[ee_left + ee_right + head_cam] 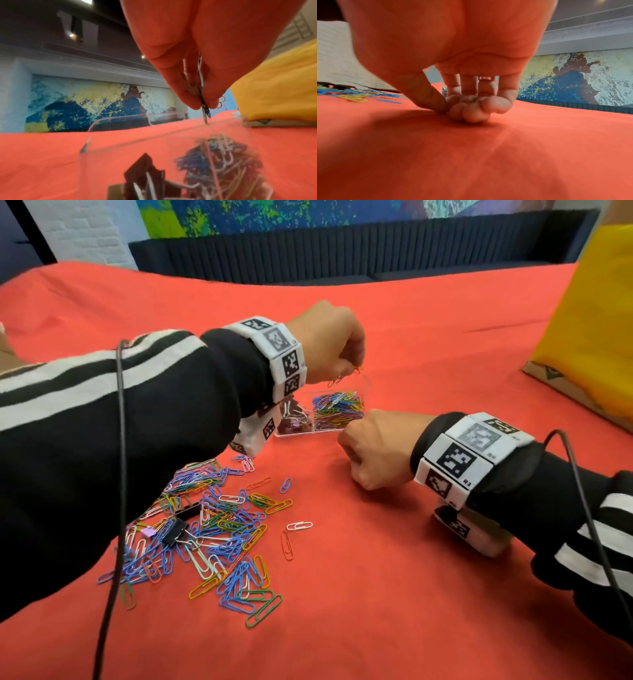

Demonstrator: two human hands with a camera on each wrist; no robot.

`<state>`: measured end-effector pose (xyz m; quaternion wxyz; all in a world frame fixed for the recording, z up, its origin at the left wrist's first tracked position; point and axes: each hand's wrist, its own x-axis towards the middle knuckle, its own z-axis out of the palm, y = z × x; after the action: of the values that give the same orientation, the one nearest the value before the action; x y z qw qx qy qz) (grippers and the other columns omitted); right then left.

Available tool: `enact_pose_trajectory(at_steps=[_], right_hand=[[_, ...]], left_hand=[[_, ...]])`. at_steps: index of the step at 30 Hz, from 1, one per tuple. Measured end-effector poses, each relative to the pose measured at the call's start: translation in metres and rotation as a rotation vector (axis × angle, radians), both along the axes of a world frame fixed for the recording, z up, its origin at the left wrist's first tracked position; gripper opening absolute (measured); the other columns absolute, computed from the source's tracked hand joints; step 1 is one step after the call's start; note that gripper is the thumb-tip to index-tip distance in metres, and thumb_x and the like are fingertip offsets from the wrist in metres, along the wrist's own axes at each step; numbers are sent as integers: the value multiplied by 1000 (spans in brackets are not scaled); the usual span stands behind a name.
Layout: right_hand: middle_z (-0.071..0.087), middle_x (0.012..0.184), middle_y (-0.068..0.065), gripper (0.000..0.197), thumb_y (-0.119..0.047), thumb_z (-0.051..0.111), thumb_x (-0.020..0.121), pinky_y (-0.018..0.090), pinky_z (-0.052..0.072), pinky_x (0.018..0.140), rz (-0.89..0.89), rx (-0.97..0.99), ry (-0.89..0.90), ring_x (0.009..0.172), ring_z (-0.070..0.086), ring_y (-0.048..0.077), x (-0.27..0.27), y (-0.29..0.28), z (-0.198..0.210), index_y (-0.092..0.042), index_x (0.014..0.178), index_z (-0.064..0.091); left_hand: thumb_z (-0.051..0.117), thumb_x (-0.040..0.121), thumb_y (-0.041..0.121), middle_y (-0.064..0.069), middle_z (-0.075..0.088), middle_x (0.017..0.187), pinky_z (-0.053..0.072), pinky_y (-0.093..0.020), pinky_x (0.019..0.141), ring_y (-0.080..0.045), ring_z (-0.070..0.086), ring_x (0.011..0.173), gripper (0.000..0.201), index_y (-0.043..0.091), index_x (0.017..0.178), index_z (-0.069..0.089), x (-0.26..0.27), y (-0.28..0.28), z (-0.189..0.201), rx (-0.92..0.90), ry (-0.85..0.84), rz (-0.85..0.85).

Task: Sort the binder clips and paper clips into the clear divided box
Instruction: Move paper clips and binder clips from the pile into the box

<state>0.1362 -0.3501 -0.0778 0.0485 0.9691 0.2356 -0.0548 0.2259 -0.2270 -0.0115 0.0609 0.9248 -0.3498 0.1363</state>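
Note:
The clear divided box (367, 386) stands mid-table on the red cloth. Its right compartment holds a heap of coloured paper clips (337, 409); its left one holds binder clips (294, 416). My left hand (329, 344) hovers over the box and pinches a few paper clips (339, 378) that dangle above the right compartment. The left wrist view shows those held clips (205, 106) between the fingertips, above the box (120, 125). My right hand (371, 451) rests as a fist on the cloth, right of the box, with curled fingers (471, 111) holding nothing.
A loose pile of coloured paper clips (212, 529) with a few black binder clips (174, 531) lies at the near left. A yellow bag (589, 323) on a cardboard box (561, 390) stands at the far right. A dark bench runs behind the table.

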Motion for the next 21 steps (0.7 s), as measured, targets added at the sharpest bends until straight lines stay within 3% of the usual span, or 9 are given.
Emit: enact_pose_trajectory(at_steps=[5,10,13,21], right_hand=[[47,67,1,4,-21,57,78,27,44,56,6,11,-6,68,54,31,1,-1,-1,-19,80,54],[50,68,2,5,-22,56,78,27,45,56,6,-2,-7,67,55,31,2,-1,-1,-18,82,57],[55,73,6,12,-22,56,78,29,48,56,-1,-22,-10,70,58,32,2,0,-1,-16,87,61],[55,78,9,12,-26,53,80,31,53,65,0,-75,-26,74,58,33,1,1,-3,-19,88,60]], left_hand=[[74,72,18,9,72,77,56,-34,79,-14,67,77,20,27,90,74,5,0,-10,107,22,38],[66,81,7,7,75,85,49,-21,82,-5,65,79,28,25,100,75,2,8,-3,83,51,11],[57,82,3,10,72,80,53,-25,83,-6,67,80,34,25,102,74,-10,23,4,46,72,7],[67,84,22,9,71,67,51,-23,74,-7,70,68,9,25,90,74,-49,113,7,-15,114,85]])
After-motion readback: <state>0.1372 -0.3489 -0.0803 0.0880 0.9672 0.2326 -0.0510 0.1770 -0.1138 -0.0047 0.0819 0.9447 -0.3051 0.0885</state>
